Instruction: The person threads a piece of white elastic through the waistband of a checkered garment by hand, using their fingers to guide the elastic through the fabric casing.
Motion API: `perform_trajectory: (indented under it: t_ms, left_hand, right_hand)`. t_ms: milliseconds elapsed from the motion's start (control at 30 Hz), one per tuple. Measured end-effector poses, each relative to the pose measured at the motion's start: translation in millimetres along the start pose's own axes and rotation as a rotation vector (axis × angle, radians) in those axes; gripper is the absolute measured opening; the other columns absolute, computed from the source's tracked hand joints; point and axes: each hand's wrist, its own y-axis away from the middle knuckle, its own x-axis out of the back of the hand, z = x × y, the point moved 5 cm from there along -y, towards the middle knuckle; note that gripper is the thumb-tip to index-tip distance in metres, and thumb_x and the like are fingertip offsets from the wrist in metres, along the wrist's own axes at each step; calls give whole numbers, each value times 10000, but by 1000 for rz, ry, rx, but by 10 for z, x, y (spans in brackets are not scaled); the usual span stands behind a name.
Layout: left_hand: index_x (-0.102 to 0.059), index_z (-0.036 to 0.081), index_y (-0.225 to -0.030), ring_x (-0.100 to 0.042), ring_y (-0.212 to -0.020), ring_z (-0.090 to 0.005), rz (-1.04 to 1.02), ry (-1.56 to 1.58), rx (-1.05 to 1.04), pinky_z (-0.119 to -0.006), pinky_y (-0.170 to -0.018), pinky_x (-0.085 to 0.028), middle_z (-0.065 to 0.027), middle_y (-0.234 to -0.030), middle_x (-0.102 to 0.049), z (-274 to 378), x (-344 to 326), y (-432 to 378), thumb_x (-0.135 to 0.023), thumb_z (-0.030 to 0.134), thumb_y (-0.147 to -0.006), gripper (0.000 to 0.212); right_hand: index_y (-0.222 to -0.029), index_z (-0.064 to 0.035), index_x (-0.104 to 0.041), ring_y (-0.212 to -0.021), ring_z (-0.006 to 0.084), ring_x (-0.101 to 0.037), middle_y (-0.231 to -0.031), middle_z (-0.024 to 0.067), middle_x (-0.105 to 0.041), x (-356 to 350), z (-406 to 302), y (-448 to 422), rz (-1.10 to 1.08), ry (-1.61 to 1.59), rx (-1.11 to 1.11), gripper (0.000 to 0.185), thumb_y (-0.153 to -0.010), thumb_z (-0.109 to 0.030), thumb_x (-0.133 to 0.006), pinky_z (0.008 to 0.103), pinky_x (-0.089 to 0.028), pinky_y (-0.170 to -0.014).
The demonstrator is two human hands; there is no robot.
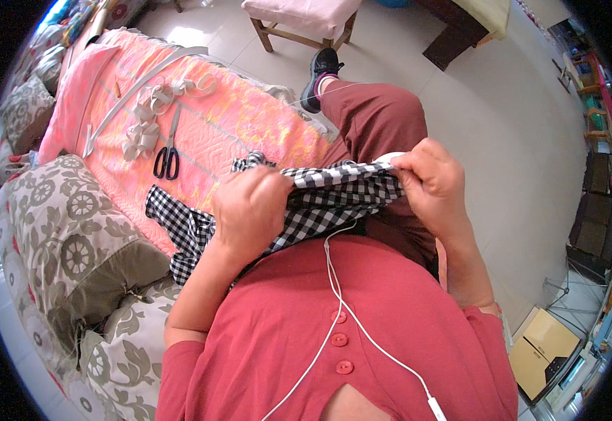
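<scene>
A black-and-white checked garment [316, 223] lies across my lap, its folded edge held up between both hands. My left hand [253, 210] grips one end of that edge with the fingers closed. Farther right, my right hand [432, 181] pinches the other end between thumb and fingers. Part of the checked cloth spreads over the pink quilted cover beside me. On that cover lie black-handled scissors [167, 158], their blades together, and a loose curled heap of pale ribbon or elastic [150, 105]. A straighter pale strip [132, 89] runs past the heap. A thin thread crosses above my knee.
Patterned cushions [74, 242] stand at the left beside the pink quilted cover [216, 105]. A stool with a pink covering [303, 16] is ahead of my foot, and a dark table leg [450, 44] is at the upper right. A white earphone cable [340, 294] hangs over my red shirt.
</scene>
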Motion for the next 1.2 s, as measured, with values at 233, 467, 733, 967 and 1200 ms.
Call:
perform_trajectory:
  t_ms: [233,467,733,967,1200]
  left_hand:
    - [-587,51,-862,-522,-570,-140,73,-152,-286,-290,-520,-396,-15,-728,-534,219,-39,84,-608,109,-676,196]
    - [-595,68,-804,-563,-589,-217,-23,165,-57,-327,-568,-434,-47,-703,-577,81,-146,-37,-670,78,-692,135]
    - [-598,35,-752,-581,-601,-241,-95,317,152,-331,-547,-453,-91,-679,-586,-98,-156,4,-680,29,-705,95]
    - [-598,21,-772,-589,-598,-258,-148,323,103,-334,-534,-465,-113,-702,-589,-9,-278,-19,-653,20,-722,74]
    - [-571,32,-799,-585,-609,-291,-88,193,96,-358,-534,-466,-113,-713,-571,-51,-217,-5,-643,16,-730,101]
  right_hand:
    - [-840,-76,-602,-823,262,-571,-858,63,-576,-38,-230,40,-1,136,83,226,-661,-106,-737,400,-477,-732]
    - [-826,-70,-609,-714,294,-590,-749,93,-594,-367,-260,16,-167,-97,166,121,-749,-142,-669,398,-463,-680]
    - [-754,-52,-602,-652,307,-589,-684,107,-572,-322,-229,-9,-223,-127,16,111,-752,-138,-672,406,-453,-579]
    - [-796,-45,-625,-668,275,-597,-706,99,-584,-424,-333,-43,-266,-105,96,104,-726,-97,-683,371,-470,-595]
    - [-840,-75,-636,-754,270,-597,-786,73,-584,-277,-214,-60,-140,-98,58,167,-692,-92,-712,369,-484,-646]
